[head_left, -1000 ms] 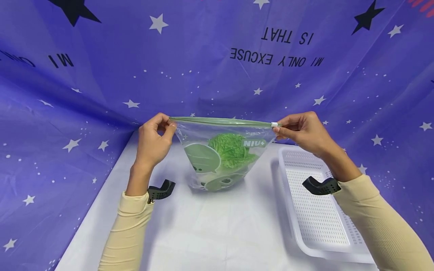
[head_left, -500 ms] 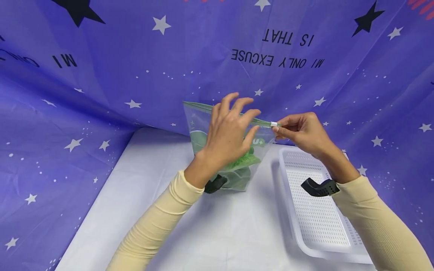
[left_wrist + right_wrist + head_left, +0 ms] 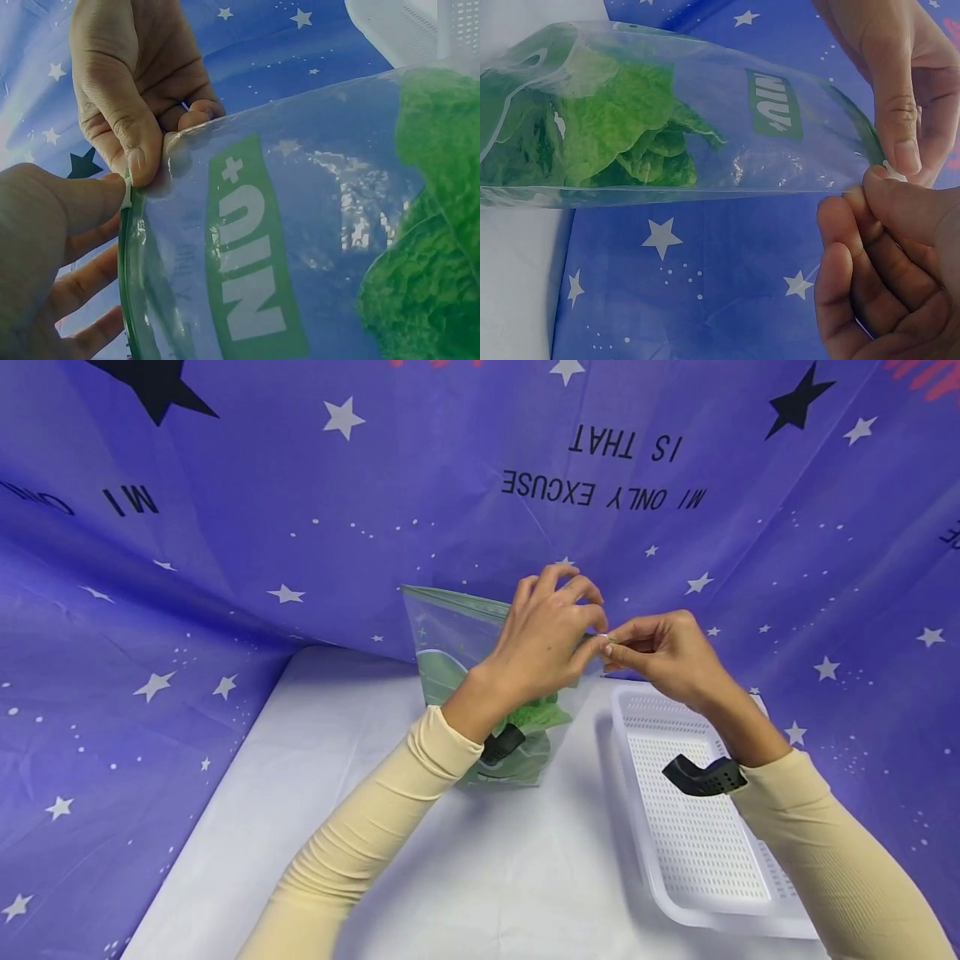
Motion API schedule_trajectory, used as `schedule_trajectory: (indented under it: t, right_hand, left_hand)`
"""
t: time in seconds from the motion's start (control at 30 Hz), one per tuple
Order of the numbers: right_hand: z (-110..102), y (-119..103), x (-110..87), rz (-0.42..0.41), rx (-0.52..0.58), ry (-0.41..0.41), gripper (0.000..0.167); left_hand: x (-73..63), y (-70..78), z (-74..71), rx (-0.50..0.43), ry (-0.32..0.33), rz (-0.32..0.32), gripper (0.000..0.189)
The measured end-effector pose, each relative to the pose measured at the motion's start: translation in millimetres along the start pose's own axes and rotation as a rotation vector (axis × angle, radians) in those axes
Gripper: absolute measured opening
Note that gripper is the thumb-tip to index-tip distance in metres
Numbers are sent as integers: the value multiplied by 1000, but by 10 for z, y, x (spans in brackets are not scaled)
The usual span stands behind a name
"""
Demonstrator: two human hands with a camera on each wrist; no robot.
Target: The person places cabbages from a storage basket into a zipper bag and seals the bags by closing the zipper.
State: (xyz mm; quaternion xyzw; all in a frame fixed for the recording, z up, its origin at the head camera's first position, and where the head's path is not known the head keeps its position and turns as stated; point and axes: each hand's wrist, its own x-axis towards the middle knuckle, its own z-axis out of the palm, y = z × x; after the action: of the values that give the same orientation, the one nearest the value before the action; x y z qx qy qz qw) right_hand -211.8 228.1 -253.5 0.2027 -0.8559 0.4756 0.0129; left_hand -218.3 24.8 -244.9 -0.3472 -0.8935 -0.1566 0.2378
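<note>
A clear slider zip bag (image 3: 442,635) with a green top strip and green print hangs at the middle in the head view. Inside it lies a leafy green lettuce (image 3: 630,120), partly covered by my left arm in the head view. My right hand (image 3: 671,656) pinches the bag's top right corner. At that same corner my left hand (image 3: 543,631) pinches the small white slider (image 3: 127,193) between thumb and forefinger, its other fingers loosely bent. Thumbs of both hands almost meet there in the right wrist view. The bag's left top corner hangs unheld.
A white perforated plastic basket (image 3: 648,827) stands on the right of the white table (image 3: 450,877), under my right forearm. A purple star-printed cloth (image 3: 360,510) rises behind and along both sides.
My left hand let go of the bag's left corner, crossed right over the bag and took hold of the slider. The left corner swung back and rightward. My right hand kept its grip.
</note>
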Motion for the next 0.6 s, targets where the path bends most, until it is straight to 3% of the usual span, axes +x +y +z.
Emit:
schedule_trajectory:
  t: [0.23, 0.4, 0.6]
  right_hand:
    - [7, -8, 5, 21, 3, 1, 15]
    - [6, -15, 4, 32, 5, 2, 15]
    - [-19, -24, -25, 52, -4, 3, 17]
  left_hand:
    - [15, -9, 9, 18, -12, -11, 9]
    - [11, -41, -8, 32, -67, -24, 11]
    - [-59, -216, -67, 18, -97, -59, 12]
